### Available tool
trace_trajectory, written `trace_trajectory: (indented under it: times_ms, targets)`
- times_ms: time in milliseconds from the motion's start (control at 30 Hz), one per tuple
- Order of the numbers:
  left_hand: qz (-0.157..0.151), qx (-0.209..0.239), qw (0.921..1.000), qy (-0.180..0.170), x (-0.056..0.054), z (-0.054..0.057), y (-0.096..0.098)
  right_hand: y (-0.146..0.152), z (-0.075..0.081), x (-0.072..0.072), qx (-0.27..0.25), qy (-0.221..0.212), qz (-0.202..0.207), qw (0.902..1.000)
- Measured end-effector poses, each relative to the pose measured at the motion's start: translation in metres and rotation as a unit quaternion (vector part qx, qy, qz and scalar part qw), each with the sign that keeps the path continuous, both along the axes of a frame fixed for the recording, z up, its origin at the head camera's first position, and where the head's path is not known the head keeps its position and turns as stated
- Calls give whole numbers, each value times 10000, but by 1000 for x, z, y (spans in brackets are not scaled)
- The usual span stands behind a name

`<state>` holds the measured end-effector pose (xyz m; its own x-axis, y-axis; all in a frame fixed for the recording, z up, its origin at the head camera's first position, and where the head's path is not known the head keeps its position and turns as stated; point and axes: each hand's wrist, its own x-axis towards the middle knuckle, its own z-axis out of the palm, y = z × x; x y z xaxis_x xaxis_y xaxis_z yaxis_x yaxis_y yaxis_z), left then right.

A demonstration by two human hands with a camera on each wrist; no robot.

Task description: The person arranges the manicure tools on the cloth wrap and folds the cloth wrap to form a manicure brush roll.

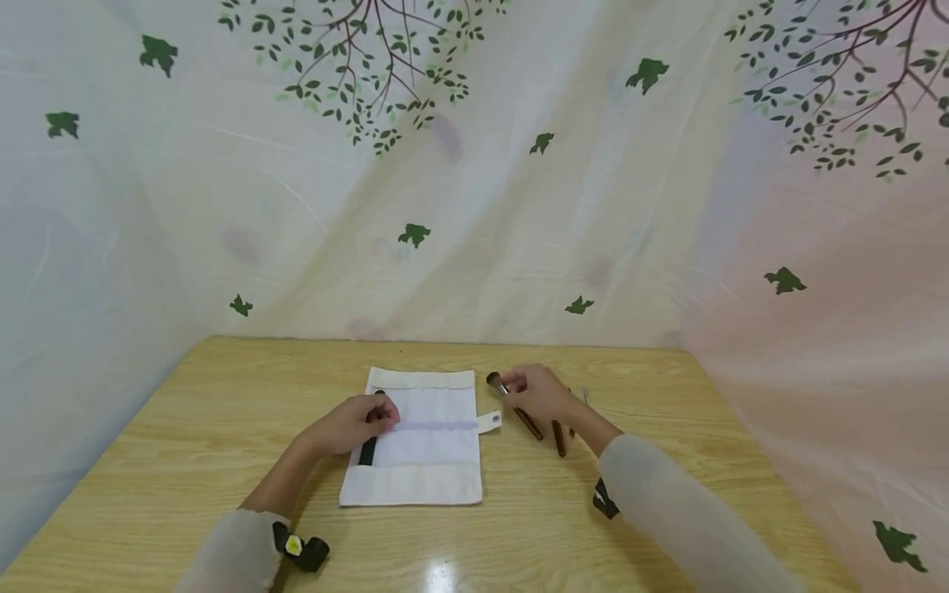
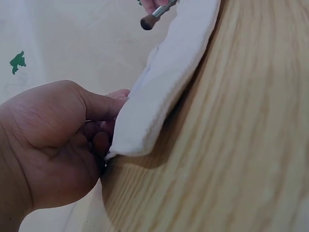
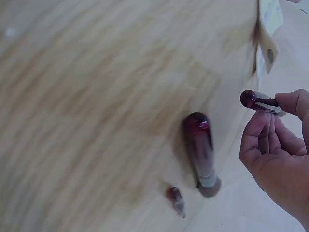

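A white fabric brush roll [image 1: 433, 486] lies unfolded on the table, with a lilac band across its middle and a snap tab [image 1: 489, 422] at its right side. A long black item [image 1: 367, 451] sits along its left side, under the band and tucked into the lower flap. My left hand [image 1: 344, 426] pinches at the roll's left part, over the black item; the roll's edge hides its fingertips in the left wrist view. Right of the roll, my right hand [image 1: 541, 393] pinches a makeup brush [image 1: 528, 422] with a glossy red-brown handle, its bristle head pointing away from me.
Another red-brown makeup brush [image 3: 199, 147] lies on the wooden table [image 1: 415, 543] near my right hand, beside a smaller brown-handled tool [image 3: 177, 200]. A thin silver-tipped item [image 1: 586, 395] shows behind my right wrist. A leaf-printed curtain [image 1: 474, 272] hangs behind the table.
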<state>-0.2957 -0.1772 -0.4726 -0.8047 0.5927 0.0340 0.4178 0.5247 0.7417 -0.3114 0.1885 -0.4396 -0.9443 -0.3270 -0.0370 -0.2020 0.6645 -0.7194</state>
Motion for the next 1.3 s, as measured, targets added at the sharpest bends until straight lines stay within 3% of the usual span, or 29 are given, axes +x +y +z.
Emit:
trace_trajectory:
  times_ms: [167, 333, 533, 767, 1300]
  targets:
    - [69, 55, 9999, -119, 1, 1, 1, -11, 13, -5, -328, -43, -67, 9994]
    - [85, 107, 9998, -129, 5, 1, 0, -33, 20, -14, -985, -153, -91, 9950]
    - [354, 124, 9989, -282, 11, 1, 2, -63, 22, -21, -1473, -247, -5, 9888]
    - [648, 102, 9974, -307, 10, 2, 11, -92, 26, -22, -2108, -547, -79, 9760]
    - [227, 28, 9997, 78, 6, 2, 0, -136, 10, -22, -2763, -386, -527, 9588]
